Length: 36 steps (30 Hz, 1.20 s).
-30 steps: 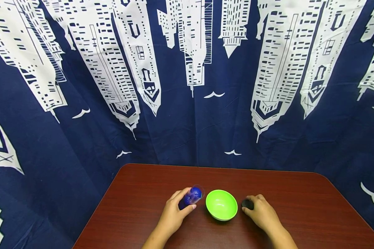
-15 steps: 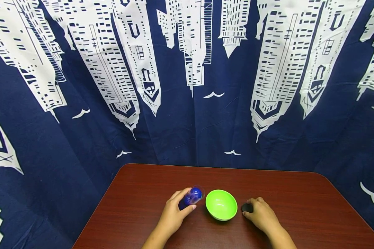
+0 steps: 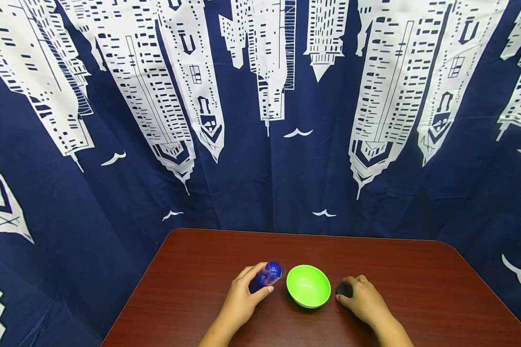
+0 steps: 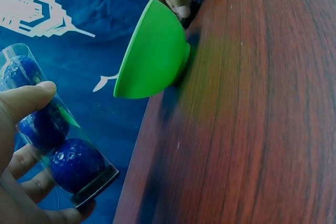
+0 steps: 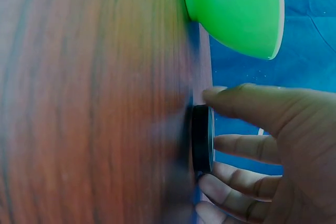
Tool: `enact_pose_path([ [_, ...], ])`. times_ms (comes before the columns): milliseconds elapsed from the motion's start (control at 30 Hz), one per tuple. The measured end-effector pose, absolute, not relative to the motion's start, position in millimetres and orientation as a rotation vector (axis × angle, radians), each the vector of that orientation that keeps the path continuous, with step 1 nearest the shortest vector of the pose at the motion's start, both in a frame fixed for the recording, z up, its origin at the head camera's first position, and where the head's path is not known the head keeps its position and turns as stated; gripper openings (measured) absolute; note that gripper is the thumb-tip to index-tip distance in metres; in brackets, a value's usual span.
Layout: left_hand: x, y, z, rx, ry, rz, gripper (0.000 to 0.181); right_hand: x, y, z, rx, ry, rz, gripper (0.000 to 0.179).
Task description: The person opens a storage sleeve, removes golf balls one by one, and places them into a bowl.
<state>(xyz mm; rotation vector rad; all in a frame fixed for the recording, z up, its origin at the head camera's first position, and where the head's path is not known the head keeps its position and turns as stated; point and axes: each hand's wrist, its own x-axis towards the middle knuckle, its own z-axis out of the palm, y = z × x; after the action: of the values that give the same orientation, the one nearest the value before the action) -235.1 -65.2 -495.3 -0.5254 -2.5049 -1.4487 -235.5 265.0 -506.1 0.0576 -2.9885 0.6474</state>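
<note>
My left hand grips a clear plastic tube, thumb on one side and fingers on the other. Several blue golf balls fill the tube, which has a black base at its lower end. In the head view its open rim tilts toward the bright green bowl, standing upright on the table between both hands. My right hand is around a round black lid lying on the table right of the bowl. Its thumb is slightly apart from the lid's edge; the fingertips are close by on the other side.
The dark red wooden table has rounded far corners. Behind it hangs a navy cloth printed with white upside-down buildings and birds.
My right hand has lowered the black lid slightly onto the table, and its thumb has since loosened a little from the edge. The left hand, tube and bowl stay in place.
</note>
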Motion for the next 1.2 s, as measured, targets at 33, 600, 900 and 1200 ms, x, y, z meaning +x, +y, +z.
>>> enact_pose_path([
  [33,-235,-65,-495,-0.527,-2.507,-1.448,0.055,-235,265,-506,0.055,-2.991,0.655,0.052],
  [600,-235,-67,-492,-0.504,-2.516,-1.468,0.055,-234,258,-491,0.058,-2.809,0.779,0.042],
  [900,-234,-65,-489,-0.490,-2.485,-1.451,0.053,-226,245,-475,0.168,-2.587,0.920,0.036],
  [1200,-233,-60,-486,-0.484,-2.483,-1.371,0.053,-216,232,-463,0.265,-2.480,1.104,0.028],
])
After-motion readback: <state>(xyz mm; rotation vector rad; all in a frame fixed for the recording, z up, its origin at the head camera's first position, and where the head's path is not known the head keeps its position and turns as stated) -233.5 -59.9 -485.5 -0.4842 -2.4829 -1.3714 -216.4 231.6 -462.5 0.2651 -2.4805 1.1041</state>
